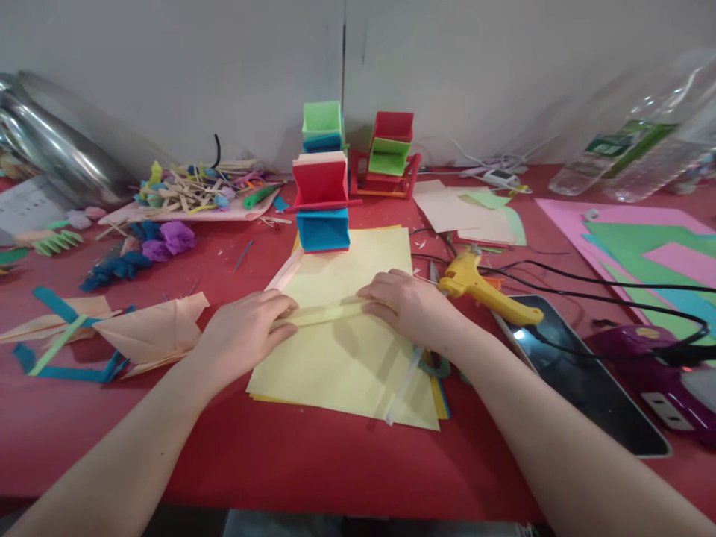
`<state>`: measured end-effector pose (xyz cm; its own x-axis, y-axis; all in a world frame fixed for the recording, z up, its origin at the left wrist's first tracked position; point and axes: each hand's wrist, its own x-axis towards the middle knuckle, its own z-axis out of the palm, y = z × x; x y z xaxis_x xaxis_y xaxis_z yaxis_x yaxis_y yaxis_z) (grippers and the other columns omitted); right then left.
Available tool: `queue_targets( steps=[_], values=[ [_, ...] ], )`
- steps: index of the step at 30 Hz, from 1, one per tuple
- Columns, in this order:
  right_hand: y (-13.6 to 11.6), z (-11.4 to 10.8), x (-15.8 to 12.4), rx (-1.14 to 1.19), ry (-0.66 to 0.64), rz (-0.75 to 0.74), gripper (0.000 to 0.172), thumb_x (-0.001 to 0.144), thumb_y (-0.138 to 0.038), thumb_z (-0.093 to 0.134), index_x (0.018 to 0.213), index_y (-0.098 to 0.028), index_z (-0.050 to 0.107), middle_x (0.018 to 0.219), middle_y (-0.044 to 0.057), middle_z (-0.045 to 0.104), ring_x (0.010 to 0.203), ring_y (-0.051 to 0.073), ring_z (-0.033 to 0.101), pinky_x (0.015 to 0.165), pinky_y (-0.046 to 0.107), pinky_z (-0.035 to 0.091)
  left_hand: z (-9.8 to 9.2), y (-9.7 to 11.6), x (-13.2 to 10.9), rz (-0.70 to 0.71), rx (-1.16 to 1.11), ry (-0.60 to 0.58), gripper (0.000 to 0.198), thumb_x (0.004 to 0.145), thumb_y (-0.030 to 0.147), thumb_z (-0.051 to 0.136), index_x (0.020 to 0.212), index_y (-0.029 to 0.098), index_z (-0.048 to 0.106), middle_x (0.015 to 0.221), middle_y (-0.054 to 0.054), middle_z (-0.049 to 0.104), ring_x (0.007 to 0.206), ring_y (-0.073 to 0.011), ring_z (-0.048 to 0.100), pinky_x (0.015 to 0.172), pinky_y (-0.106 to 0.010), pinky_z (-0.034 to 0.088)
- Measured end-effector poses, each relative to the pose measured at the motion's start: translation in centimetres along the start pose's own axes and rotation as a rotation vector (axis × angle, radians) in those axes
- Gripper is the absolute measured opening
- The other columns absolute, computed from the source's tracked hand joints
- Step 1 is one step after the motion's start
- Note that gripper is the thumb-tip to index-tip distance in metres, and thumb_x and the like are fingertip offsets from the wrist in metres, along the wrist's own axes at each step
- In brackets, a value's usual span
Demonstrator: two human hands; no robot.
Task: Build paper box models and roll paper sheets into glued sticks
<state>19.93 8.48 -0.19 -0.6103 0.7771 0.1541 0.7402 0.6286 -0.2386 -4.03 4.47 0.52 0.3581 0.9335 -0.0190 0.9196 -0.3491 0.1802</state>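
A narrow folded strip of pale yellow paper (330, 312) lies crosswise over a stack of yellow sheets (341, 373). Its left end is pinched between the thumb and fingers of my left hand (246, 326). At the other end, my right hand (400, 302) grips it with thumb and fingers closed. Just behind the strip, a column of small paper boxes, green, red and blue (323, 231), stands at the back of the stack. A thin whitish strip (403, 388) rests on the stack's right side, near scissors partly hidden by my right forearm.
A yellow glue gun (481, 287) with black cables and a dark tablet (582, 373) are on the right, beside a purple power socket (660, 373). Folded peach paper (151, 332) lies left. Craft sticks (190, 190), a second box structure (391, 156) and plastic bottles (626, 149) stand behind.
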Motion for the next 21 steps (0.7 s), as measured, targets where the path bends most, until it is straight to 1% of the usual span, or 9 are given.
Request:
queue_targets(
  steps=[2,5,9,12,14,15,17,18,21],
  values=[
    [0.1,-0.3,-0.2,0.108,0.026,0.06,0.019,0.084,-0.02,0.051,0.097,-0.016,0.064,0.09,0.006,0.065,0.086,0.018,0.056,0.073,0.029,0.044,0.1,-0.1,0.1,0.007,-0.057,0.009,0.021,0.085,0.032,0.045,0.098,0.019,0.056,0.099,-0.004,0.062,0.089,-0.0198,0.058,0.067,-0.028,0.043],
    [0.5,-0.8,-0.5,0.343,0.069,0.191,0.019,0.083,-0.024,0.051,0.095,-0.018,0.063,0.087,0.004,0.065,0.077,0.015,0.059,0.069,0.027,0.045,0.3,-0.3,0.2,0.055,-0.208,0.018,0.023,0.087,0.032,0.041,0.101,0.02,0.054,0.099,-0.004,0.061,0.086,-0.0179,0.058,0.071,-0.028,0.044],
    [1.1,-1.1,-0.6,0.778,0.167,0.338,0.021,0.077,-0.033,0.059,0.089,-0.018,0.064,0.068,-0.001,0.06,0.059,0.011,0.055,0.057,0.023,0.044,0.6,-0.5,0.5,0.122,-0.405,0.006,0.027,0.089,0.035,0.035,0.097,0.02,0.055,0.09,-0.003,0.059,0.079,-0.016,0.056,0.067,-0.026,0.043],
    [1.2,-1.2,-0.5,1.088,0.297,0.409,0.024,0.068,-0.032,0.067,0.088,-0.017,0.063,0.064,-0.004,0.055,0.05,0.006,0.048,0.05,0.02,0.04,0.9,-0.3,0.5,0.101,-0.541,-0.031,0.027,0.09,0.038,0.034,0.093,0.019,0.054,0.08,-0.001,0.057,0.071,-0.0145,0.054,0.061,-0.024,0.041],
    [1.0,-1.2,-0.4,1.241,0.373,0.428,0.025,0.065,-0.03,0.069,0.085,-0.017,0.063,0.066,-0.005,0.054,0.048,0.004,0.045,0.048,0.019,0.037,1.1,0.1,0.3,0.077,-0.647,-0.091,0.026,0.089,0.04,0.036,0.097,0.02,0.051,0.08,0.0,0.057,0.07,-0.0142,0.054,0.06,-0.023,0.041],
    [0.9,-1.1,-0.4,1.302,0.399,0.436,0.025,0.063,-0.029,0.071,0.083,-0.017,0.063,0.065,-0.006,0.053,0.046,0.003,0.043,0.047,0.019,0.035,1.2,0.4,0.3,0.075,-0.687,-0.121,0.026,0.089,0.041,0.038,0.101,0.021,0.05,0.083,-0.001,0.058,0.071,-0.0146,0.054,0.06,-0.023,0.041],
    [0.7,-1.0,-0.4,1.393,0.433,0.45,0.025,0.061,-0.029,0.073,0.079,-0.016,0.063,0.06,-0.007,0.051,0.045,0.003,0.04,0.045,0.019,0.032,1.3,0.9,0.1,0.082,-0.709,-0.151,0.029,0.088,0.041,0.04,0.107,0.022,0.048,0.092,-0.002,0.059,0.078,-0.0163,0.055,0.064,-0.024,0.041],
    [0.6,-1.0,-0.4,1.428,0.445,0.455,0.024,0.06,-0.03,0.073,0.077,-0.016,0.063,0.057,-0.007,0.049,0.044,0.003,0.039,0.044,0.019,0.03,1.4,1.2,0.1,0.083,-0.69,-0.15,0.03,0.087,0.042,0.04,0.108,0.022,0.047,0.092,-0.003,0.058,0.079,-0.0167,0.055,0.064,-0.024,0.041],
    [0.6,-0.9,-0.4,1.516,0.472,0.46,0.023,0.06,-0.031,0.074,0.071,-0.015,0.062,0.051,-0.008,0.046,0.042,0.002,0.035,0.043,0.019,0.025,1.5,2.0,0.3,0.084,-0.629,-0.166,0.029,0.089,0.043,0.034,0.099,0.021,0.05,0.075,0.0,0.055,0.066,-0.0141,0.051,0.059,-0.024,0.039]
  ],
)
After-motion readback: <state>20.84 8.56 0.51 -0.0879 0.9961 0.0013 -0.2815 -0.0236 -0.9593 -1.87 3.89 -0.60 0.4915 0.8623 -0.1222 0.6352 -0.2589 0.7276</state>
